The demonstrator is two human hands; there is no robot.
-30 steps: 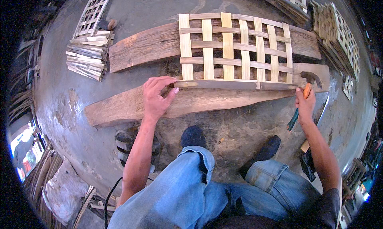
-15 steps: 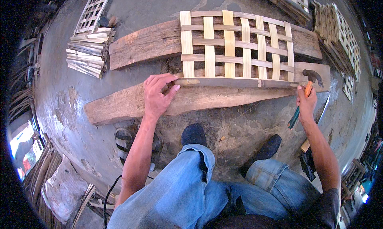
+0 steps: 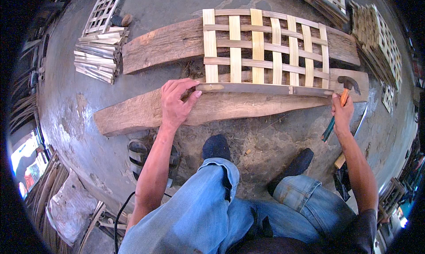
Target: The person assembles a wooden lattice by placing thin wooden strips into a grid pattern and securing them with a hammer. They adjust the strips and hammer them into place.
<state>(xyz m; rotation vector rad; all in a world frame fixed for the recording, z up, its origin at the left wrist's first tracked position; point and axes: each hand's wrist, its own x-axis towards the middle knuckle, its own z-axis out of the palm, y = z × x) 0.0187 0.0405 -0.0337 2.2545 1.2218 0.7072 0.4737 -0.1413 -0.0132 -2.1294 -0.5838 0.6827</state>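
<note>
A woven lattice panel of pale bamboo strips (image 3: 257,43) lies across two thick wooden beams. Along its near edge runs a long dark bamboo strip (image 3: 261,89). My left hand (image 3: 176,101) pinches that strip's left end between thumb and fingers. At the other end, my right hand (image 3: 342,112) is closed round the orange and green handle of a claw hammer (image 3: 348,84), its dark head pointing away from me. My right fingertips also touch the strip's right end. The near beam (image 3: 133,114) lies beneath the strip, and the far beam (image 3: 164,46) supports the panel's far part.
Bundled bamboo slats (image 3: 98,54) lie at the far left beside another lattice panel (image 3: 105,10). Stacked lattice panels (image 3: 367,37) stand at the right. A pair of sandals (image 3: 138,154) sits by my left forearm, and a white sack (image 3: 71,205) lies lower left.
Both hands keep their hold on the strip and the hammer. The panel and strip appear slightly shifted, along with the whole view; little else differs.
</note>
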